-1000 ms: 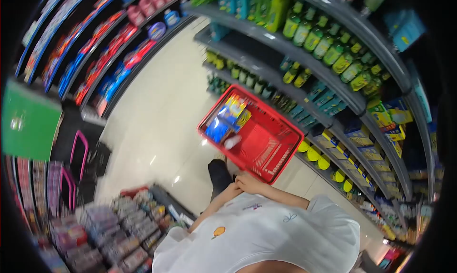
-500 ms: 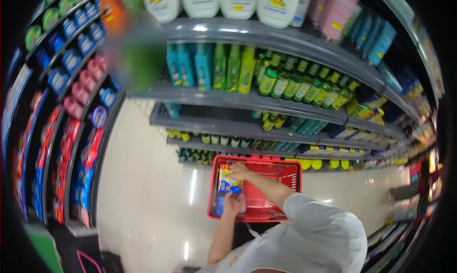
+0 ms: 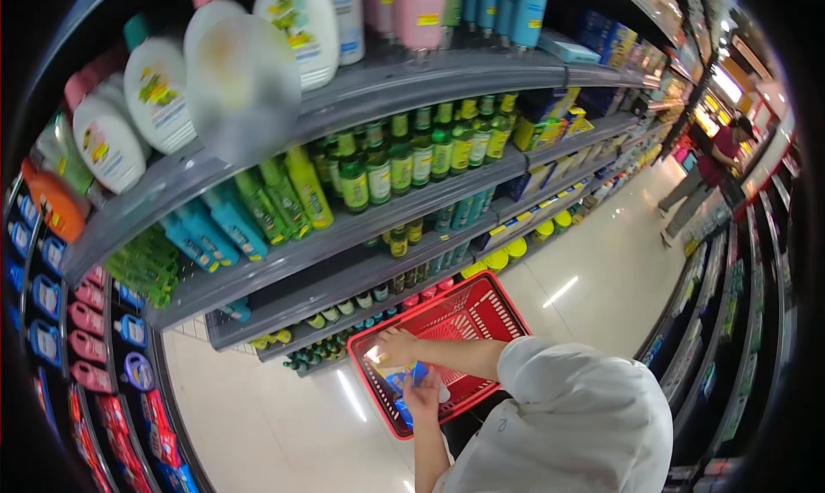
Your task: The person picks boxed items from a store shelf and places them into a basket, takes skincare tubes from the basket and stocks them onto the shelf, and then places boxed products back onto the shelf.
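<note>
A red shopping basket [image 3: 503, 308] stands on the floor against the lower shelves, tilted in view. Blue packs [image 3: 402, 379] lie in its left end, with a small whitish item [image 3: 443, 393] beside them. My right hand [image 3: 397, 347] reaches over that end, palm down with its fingers spread, above a partly hidden pale yellow item. Just below it, at the basket's near side, my left hand [image 3: 421, 397] is raised by the blue packs, fingers apart. Whether either hand touches a pack is hard to see.
Shelves [image 3: 378, 80] hold large white bottles [image 3: 159, 93], green bottles [image 3: 354, 183] and blue bottles [image 3: 236, 222]. Detergent shelves stand at the left. A person [image 3: 709, 171] stands in the aisle at the upper right, near dark shelves [image 3: 730, 321]. A blurred round patch covers part of the top shelf.
The view has swung right and closer to the shelves. My hands, together at my front a second ago, moved into the basket's left end; my right hand now covers the yellow item.
</note>
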Demonstrator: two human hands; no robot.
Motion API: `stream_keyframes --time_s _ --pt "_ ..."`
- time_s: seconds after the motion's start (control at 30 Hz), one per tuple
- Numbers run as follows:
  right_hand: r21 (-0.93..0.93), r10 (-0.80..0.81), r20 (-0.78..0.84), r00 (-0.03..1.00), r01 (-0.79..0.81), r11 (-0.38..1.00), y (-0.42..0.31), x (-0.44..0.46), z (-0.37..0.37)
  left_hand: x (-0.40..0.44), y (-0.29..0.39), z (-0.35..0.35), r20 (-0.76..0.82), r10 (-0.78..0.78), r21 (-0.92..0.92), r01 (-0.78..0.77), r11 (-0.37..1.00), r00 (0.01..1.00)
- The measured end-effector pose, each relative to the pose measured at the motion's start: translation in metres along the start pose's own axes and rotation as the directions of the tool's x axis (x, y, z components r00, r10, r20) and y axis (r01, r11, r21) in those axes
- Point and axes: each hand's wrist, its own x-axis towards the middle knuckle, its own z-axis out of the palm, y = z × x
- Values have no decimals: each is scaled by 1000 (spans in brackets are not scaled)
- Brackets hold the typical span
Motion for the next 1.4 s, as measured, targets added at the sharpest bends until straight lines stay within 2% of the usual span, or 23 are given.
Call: stream_keyframes --time_s 0.13,0.2,0.27,0.3,0.4,0.43,0.53,0.6,0.7,0.8,0.87,0.93,1.0,1.13,1.2,1.27,1.4 --pt "-99 -143 -135 980 131 986 7 -50 -38 -29 -31 18 55 28 66 -32 997 998" --pt "-166 -207 -177 962 179 970 8 -99 -71 -45 -47 27 93 38 192 -56 980 995" --pt "-66 -211 -287 934 201 977 21 -138 -86 -55 -61 31 162 14 353 -71 933 987" --pt "-14 -209 -341 916 218 976 29 -157 -88 -56 -69 30 147 -10 364 -45 930 989" --pt "6 -179 -523 834 213 977 57 -210 -89 -73 -105 51 73 38 539 -71 839 997" --pt "78 -118 -544 831 190 979 64 -232 -92 -81 -120 63 115 13 571 -77 817 993" --pt "70 -36 -630 776 103 992 99 -285 -88 -75 -162 57 186 -19 641 -106 760 982" --pt "150 33 -631 775 79 986 124 -326 -94 -68 -198 52 184 4 607 -117 786 983" --pt "152 65 -657 751 48 987 181 -376 -90 -61 -265 51 273 95 633 -253 732 957" --pt "280 116 -705 699 124 952 231 -436 -103 -56 -338 60 265 160 681 -302 667 951" --pt "352 179 -706 685 120 928 262 -480 -111 -52 -378 65 197 170 717 -260 647 966" --pt "392 266 -708 654 50 919 288 -518 -109 -48 -415 79 250 89 717 -246 652 964" --pt "438 352 -725 592 2 899 313 -553 -104 -35 -447 91 260 1 836 -226 499 966" --pt "508 471 -768 434 -35 861 350 -597 -104 -12 -498 109 367 -181 909 -311 278 912" --pt "529 501 -786 362 -24 848 360 -606 -108 -4 -516 126 322 -235 941 -284 182 917" --pt "519 499 -810 310 -20 855 371 -612 -115 2 -530 144 350 -288 932 -301 201 891" --pt "492 464 -832 304 19 870 395 -615 -136 16 -550 174 441 -277 896 -402 185 854"
